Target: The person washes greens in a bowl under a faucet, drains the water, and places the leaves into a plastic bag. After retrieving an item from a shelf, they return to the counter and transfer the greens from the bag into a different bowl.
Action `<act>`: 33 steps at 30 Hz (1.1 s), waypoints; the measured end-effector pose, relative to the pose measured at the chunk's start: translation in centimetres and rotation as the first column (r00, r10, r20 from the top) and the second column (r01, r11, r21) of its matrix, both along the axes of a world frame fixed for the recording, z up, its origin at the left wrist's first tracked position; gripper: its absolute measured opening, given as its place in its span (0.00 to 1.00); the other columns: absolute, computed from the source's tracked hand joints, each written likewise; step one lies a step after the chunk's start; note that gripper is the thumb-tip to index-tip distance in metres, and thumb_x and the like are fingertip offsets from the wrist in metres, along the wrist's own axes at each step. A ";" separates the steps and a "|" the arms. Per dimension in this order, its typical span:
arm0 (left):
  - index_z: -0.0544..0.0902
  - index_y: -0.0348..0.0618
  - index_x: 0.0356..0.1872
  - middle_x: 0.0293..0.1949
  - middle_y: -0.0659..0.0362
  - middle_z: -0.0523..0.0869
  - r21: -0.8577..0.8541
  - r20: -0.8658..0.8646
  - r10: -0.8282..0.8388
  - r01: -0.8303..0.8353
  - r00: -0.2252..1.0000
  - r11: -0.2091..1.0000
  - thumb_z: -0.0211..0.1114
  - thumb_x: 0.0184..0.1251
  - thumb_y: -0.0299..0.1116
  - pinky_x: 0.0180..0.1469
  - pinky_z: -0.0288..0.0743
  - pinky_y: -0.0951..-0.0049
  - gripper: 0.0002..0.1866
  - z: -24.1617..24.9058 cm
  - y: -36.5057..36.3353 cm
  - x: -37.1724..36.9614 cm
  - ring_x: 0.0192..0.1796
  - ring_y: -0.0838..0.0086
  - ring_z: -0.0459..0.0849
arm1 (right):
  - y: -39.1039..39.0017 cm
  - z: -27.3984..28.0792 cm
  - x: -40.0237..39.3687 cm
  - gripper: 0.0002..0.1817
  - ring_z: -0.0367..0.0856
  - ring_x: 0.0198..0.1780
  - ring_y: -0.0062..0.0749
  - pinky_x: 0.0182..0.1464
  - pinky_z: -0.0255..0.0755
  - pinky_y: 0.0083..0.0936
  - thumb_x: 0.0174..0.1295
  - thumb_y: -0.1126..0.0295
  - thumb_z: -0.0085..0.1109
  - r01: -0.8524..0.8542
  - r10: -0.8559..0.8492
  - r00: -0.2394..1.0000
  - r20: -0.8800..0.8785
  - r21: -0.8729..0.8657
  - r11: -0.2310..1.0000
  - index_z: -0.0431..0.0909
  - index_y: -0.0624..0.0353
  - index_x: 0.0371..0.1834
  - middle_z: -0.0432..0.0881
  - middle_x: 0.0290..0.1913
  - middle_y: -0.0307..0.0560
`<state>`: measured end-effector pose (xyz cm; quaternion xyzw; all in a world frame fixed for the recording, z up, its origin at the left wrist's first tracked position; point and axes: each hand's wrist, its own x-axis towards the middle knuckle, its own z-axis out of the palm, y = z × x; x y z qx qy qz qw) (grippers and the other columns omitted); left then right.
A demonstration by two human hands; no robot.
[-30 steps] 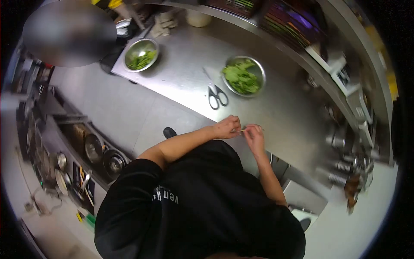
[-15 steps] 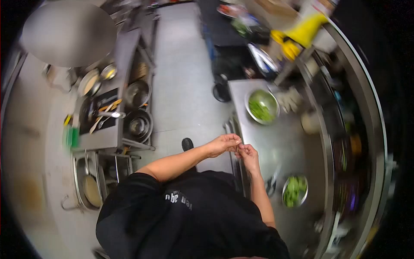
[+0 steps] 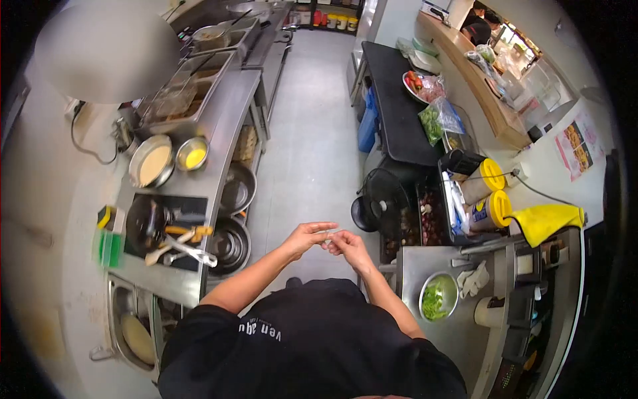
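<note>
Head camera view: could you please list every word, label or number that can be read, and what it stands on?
"ven aqu", upside down and partly cut off: white print on the black shirt.
Poster on the wall: print too small to read.
Yellow-lidded tubs: labels blurred.

Commercial kitchen: steel counter (image 3: 226,100) w/ fryer baskets (image 3: 174,98), pans (image 3: 151,159), stacked pots (image 3: 229,243), sink (image 3: 129,329), bowl (image 3: 438,297) of greens, sauce tubs (image 3: 488,176), prep table (image 3: 399,106) w/ veg.
</note>
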<state>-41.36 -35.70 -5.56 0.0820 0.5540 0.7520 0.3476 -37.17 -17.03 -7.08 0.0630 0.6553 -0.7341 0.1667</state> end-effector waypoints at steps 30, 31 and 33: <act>0.81 0.40 0.51 0.51 0.55 0.82 -0.261 -0.794 0.221 -0.647 0.566 0.716 0.67 0.56 0.24 0.36 0.79 0.74 0.19 0.4 0.0 -87.1 0.29 0.73 0.83 | -1.2 0.8 -94.6 0.17 0.78 0.40 0.30 0.46 0.73 0.26 0.61 0.58 0.64 -0.237 0.396 0.855 -0.335 0.427 0.873 0.83 0.61 0.42 0.82 0.38 0.46; 0.81 0.40 0.51 0.52 0.54 0.82 -0.259 -0.799 0.202 -0.627 0.566 0.734 0.68 0.56 0.26 0.35 0.78 0.74 0.19 0.5 0.0 -91.4 0.29 0.72 0.83 | -0.7 1.4 -97.9 0.17 0.78 0.40 0.29 0.46 0.73 0.26 0.61 0.58 0.64 -0.233 0.337 0.903 -0.266 0.354 0.906 0.83 0.60 0.43 0.82 0.39 0.46; 0.81 0.41 0.51 0.52 0.54 0.83 -0.278 -0.761 0.211 -0.602 0.613 0.748 0.68 0.56 0.27 0.35 0.78 0.74 0.19 2.8 1.0 -99.1 0.29 0.72 0.83 | 1.4 2.4 -103.9 0.17 0.78 0.41 0.26 0.47 0.73 0.25 0.62 0.58 0.63 -0.211 0.272 0.951 -0.148 0.335 0.919 0.82 0.61 0.44 0.83 0.41 0.45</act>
